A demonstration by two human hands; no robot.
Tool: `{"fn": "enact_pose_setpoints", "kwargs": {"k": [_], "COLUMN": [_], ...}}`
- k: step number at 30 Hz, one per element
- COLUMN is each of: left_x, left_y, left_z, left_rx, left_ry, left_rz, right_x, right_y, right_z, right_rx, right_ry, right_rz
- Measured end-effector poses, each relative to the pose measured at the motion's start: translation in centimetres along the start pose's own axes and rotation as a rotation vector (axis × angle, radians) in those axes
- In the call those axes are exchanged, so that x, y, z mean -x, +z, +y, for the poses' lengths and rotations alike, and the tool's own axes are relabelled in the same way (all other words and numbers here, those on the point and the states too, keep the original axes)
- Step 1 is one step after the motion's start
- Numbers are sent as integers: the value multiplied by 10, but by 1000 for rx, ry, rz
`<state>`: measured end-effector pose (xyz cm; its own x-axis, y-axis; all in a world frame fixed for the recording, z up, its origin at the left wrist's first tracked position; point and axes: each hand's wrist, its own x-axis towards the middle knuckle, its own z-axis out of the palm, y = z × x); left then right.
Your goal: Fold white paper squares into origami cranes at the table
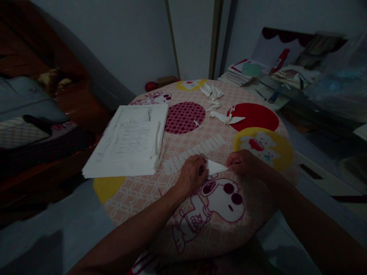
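Observation:
A small piece of folded white paper (215, 168), tapering to a point at the right, is held between my two hands over the patterned tablecloth (137, 198). My left hand (192, 172) is closed on its wide left end, with the fingers curled. At the pointed right tip, my right hand (243, 163) pinches the paper between thumb and fingers. Beyond my hands lie several folded white paper figures with wing-like points, among them a paper bird (228, 118) by the red circle and another folded figure (211, 91) near the far edge.
A stack of printed sheets (123, 152) lies on the table's left, a narrow folded strip (156, 139) on its right edge. At the right stands a glass shelf with papers (237, 72), a red bottle (280, 61) and a plastic bag (338, 80). A wooden chair (77, 103) is at the left.

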<state>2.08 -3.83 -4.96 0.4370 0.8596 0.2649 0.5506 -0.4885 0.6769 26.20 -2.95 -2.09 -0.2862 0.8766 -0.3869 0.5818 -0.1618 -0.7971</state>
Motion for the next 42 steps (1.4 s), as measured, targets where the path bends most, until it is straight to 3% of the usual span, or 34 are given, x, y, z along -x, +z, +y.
{"fn": "enact_pose_setpoints", "kwargs": {"k": [8,13,26,34,42], "left_x": [0,0,5,3,4], "left_y": [0,-1,-2,-3,-4], "left_z": [1,1,-2,1,-1], "left_rx": [0,-3,19,38,41], "left_ry": [-16,-16,9,-16,-13], "left_rz": [1,0,-8,-12,-16], "right_x": [11,10,15,15,15], "right_y": [1,4,12,13,15], "right_z": [-7,-2,2,1,2], "right_rx": [-64,-52,14,97,-68], "right_ry": [46,-25,-60,-100,21], "right_rz": [21,-18,124,133,136]}}
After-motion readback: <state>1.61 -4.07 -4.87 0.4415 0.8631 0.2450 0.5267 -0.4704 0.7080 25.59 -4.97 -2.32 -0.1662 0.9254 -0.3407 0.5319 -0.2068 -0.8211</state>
